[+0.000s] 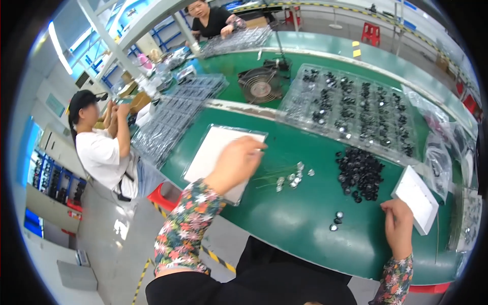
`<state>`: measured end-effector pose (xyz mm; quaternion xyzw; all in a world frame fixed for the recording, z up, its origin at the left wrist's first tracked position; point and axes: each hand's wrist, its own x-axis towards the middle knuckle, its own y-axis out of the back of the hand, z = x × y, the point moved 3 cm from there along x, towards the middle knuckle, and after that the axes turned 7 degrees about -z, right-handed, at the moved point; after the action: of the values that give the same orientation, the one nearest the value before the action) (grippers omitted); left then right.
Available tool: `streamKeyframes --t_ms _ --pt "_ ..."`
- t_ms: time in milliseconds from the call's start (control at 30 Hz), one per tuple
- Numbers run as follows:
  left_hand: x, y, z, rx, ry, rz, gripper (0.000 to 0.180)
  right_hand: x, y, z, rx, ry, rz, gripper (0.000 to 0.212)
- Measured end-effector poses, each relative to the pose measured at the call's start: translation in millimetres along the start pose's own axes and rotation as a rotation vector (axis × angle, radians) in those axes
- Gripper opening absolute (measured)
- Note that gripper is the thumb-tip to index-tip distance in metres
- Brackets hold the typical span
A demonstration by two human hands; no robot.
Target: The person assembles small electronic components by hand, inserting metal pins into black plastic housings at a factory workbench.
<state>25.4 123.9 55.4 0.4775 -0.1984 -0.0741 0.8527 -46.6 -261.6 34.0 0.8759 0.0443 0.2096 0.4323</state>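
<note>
My left hand is over a white flat sheet in a clear-edged tray; its fingers are bent together, and whatever they may pinch is too small to make out. To its right lie several small clear, shiny discs with thin pale strands beside them. My right hand is curled at the near edge of a shallow white box; its fingertips are closed and their content is hidden. A heap of small black round parts lies beyond it, and a few black-and-shiny round parts sit closer to me.
A clear compartment tray of black parts spans the back right. Behind the worktable stands a small fan. Stacked clear trays are at left, plastic bags at right. Two other people work at the left and far side.
</note>
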Motion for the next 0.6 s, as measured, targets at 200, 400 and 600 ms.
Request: streamKeyframes --t_ms 200,400,600 --pt "-90 61 -161 0.697 0.728 0.163 0.026 11 -13 -3 0.033 0.147 -0.058 0.014" --pt "-107 58 -199 0.088 0.637 0.193 0.03 6 -14 8 0.055 0.066 -0.03 0.013" --pt "-101 54 -181 0.054 0.624 0.141 0.03 10 -24 15 0.043 0.009 -0.014 0.012"
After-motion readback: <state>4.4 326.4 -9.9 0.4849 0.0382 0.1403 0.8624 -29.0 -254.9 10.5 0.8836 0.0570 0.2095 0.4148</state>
